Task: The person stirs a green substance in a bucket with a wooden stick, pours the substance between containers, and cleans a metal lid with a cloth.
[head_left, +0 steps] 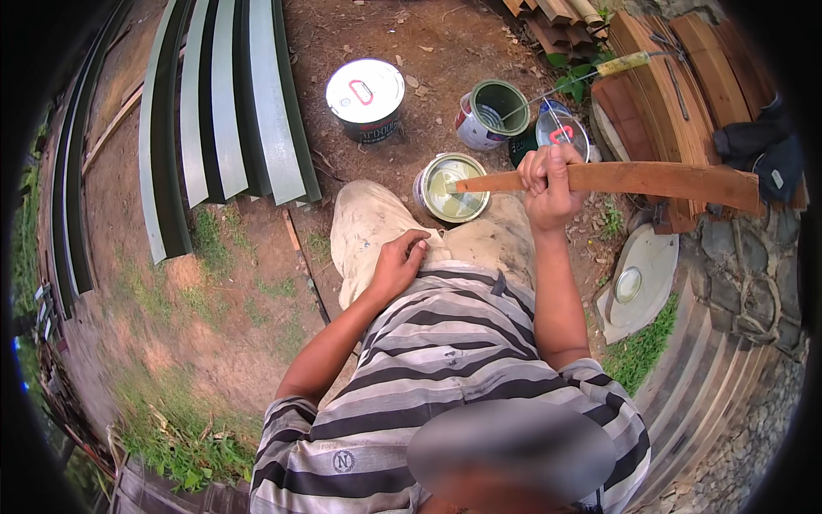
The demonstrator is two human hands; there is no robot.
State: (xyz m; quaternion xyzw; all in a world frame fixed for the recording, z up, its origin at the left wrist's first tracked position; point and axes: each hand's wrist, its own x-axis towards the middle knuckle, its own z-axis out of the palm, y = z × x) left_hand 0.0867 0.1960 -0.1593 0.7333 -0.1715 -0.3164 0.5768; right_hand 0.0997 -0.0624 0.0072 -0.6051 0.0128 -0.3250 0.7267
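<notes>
My right hand [552, 184] is wrapped round a long flat wooden stick [659, 182], held nearly level. Its narrow left end reaches into an open paint can [419, 193] holding pale greenish liquid, which stands on the ground between my knees. My left hand [399, 264] lies loosely on my beige trousers [364, 227], its fingers a little bent and nothing seen in them. Beyond the can stands an open, green-rimmed can [484, 137]. A rod with a yellow roller [622, 63] slants up from that can toward the stacked wood.
A dark can with a white lid [364, 90] stands ahead, and another lidded can [562, 130] at the right. Long metal channels [274, 103] lie at the left. Timber boards [711, 64] are stacked far right, near a pale slab [648, 265] bearing a round lid [628, 284].
</notes>
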